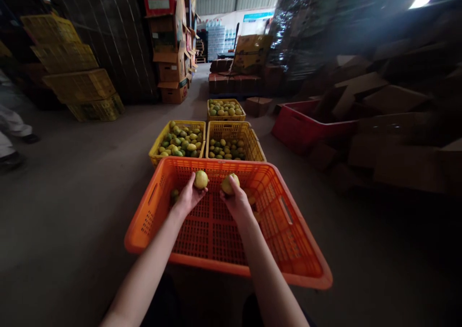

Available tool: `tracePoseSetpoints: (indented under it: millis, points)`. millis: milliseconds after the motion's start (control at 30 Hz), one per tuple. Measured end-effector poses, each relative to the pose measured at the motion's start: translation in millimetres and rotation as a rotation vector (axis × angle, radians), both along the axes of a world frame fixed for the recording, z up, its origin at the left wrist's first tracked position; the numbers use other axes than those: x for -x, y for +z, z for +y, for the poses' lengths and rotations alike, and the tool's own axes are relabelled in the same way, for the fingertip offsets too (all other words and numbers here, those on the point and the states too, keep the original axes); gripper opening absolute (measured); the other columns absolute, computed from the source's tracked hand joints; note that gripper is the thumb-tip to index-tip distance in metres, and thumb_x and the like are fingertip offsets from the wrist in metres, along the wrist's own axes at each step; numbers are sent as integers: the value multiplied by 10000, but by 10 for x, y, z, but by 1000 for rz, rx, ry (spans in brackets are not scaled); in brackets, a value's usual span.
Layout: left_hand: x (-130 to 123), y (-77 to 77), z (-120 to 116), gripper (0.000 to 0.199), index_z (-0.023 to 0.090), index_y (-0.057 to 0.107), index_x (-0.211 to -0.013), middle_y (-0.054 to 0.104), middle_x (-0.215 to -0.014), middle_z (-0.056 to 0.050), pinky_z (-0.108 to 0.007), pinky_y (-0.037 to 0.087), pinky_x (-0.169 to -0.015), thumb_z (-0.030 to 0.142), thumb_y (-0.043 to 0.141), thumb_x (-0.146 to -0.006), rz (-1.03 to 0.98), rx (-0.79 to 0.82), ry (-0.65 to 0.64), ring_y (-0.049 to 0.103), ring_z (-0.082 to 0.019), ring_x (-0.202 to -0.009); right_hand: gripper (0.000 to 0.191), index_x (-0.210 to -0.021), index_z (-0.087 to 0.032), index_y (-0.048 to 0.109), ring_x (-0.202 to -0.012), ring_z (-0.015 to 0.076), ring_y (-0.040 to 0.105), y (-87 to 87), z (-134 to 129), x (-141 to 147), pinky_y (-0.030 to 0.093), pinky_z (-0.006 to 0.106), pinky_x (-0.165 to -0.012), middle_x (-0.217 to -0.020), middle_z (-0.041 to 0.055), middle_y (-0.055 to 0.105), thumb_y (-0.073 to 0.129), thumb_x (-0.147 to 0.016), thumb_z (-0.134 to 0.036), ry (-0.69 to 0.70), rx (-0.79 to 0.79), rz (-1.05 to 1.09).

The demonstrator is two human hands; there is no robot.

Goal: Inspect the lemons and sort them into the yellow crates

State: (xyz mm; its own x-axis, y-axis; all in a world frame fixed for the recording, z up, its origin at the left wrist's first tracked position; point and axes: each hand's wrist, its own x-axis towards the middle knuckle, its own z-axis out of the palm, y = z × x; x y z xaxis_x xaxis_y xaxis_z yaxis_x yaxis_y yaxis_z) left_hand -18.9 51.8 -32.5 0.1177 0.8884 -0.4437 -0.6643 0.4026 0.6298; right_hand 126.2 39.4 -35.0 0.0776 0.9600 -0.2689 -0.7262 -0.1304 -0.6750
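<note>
Over the orange crate [209,264], near its far wall, my left fingers [204,191] cup a pale yellow-green fruit [201,178] that looks round, its long axis unclear to me; my right fingers [235,186] grip a dull yellowish fruit [226,184], more oval, seeming to slant up toward the crate's right side

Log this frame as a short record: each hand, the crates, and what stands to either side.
left hand: holds one yellowish fruit
right hand: holds another fruit, thumb across it
nearest: orange crate under both hands, a few fruits inside
beyond: three yellow crates, all holding fruit
left side: stacked yellow crates, a person's legs
right side: red crate, cardboard
</note>
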Motion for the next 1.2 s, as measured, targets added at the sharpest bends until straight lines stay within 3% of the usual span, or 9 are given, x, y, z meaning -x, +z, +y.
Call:
tracePoseSetpoints:
  millis: [133, 200, 333, 500, 600, 733, 900, 1100, 1200]
  points:
    - [-31, 2, -64, 120, 155, 649, -937, 593, -663, 37, -94, 437, -446, 133, 700, -831, 59, -61, 44, 526, -31, -480, 308, -727, -212, 574, -497, 80, 514, 39, -66, 1, 409, 164, -388, -608, -52, 590, 842, -620, -320, -52, 22, -17]
    - [-40, -5, -73, 88, 140, 652, -901, 605, -673, 19, -104, 420, -424, 193, 696, -847, 35, -71, 20, 503, -30, -461, 316, -763, -215, 599, -547, 77, 548, 61, -112, -4, 444, 151, -421, -663, -62, 617, 856, -586, -261, -82, 35, 1]
    - [-68, 49, -61, 256, 119, 647, -930, 671, -751, -60, -158, 437, -408, 363, 566, -937, -68, -53, -42, 530, -73, -470, 312, -822, -209, 659, -594, 94, 590, 70, -186, -36, 488, 169, -455, -723, -36, 665, 855, -586, -265, -67, 65, 16]
    - [-105, 127, -79, 198, 103, 640, -974, 663, -725, -47, -190, 505, -482, 272, 541, -946, -119, 53, 58, 597, -107, -532, 260, -804, -183, 705, -650, 144, 650, -22, -171, -107, 543, 214, -526, -716, 21, 707, 844, -640, -329, -119, 129, -58]
    - [-118, 122, -103, 253, 100, 637, -1042, 682, -751, -73, -191, 490, -460, 289, 489, -964, -157, 67, 0, 603, -115, -528, 235, -812, -192, 703, -709, 164, 687, -42, -154, -131, 574, 241, -591, -765, 19, 724, 835, -643, -287, -129, 68, -28]
    - [-143, 103, -134, 253, 120, 641, -1019, 688, -755, -69, -181, 466, -432, 314, 489, -961, -167, 48, -36, 591, -110, -510, 232, -878, -201, 691, -726, 190, 706, 47, -180, -143, 595, 289, -631, -807, 41, 740, 776, -669, -249, -36, 95, 67]
    - [-191, 95, -181, 187, 130, 652, -964, 667, -728, -24, -156, 447, -436, 298, 642, -881, -156, 17, 15, 543, -72, -492, 86, -830, -226, 635, -654, 172, 645, 159, -206, -125, 553, 273, -518, -703, -2, 696, 642, -746, -247, -18, 226, 151]
    - [-226, 164, -234, 345, 221, 570, -1277, 693, -839, -48, -189, 484, -472, 274, 413, -974, -248, -33, 28, 656, -141, -646, 133, -820, -189, 617, -639, 159, 623, 169, -207, -108, 511, 236, -504, -719, 25, 668, 629, -718, -273, 53, 124, 152]
    - [-204, 205, -250, 420, 180, 543, -1317, 700, -868, -88, -215, 514, -506, 223, 317, -965, -290, -13, 14, 663, -155, -665, 125, -806, -181, 617, -632, 160, 618, 162, -204, -126, 524, 244, -521, -702, 34, 661, 600, -718, -269, 34, 115, 184]
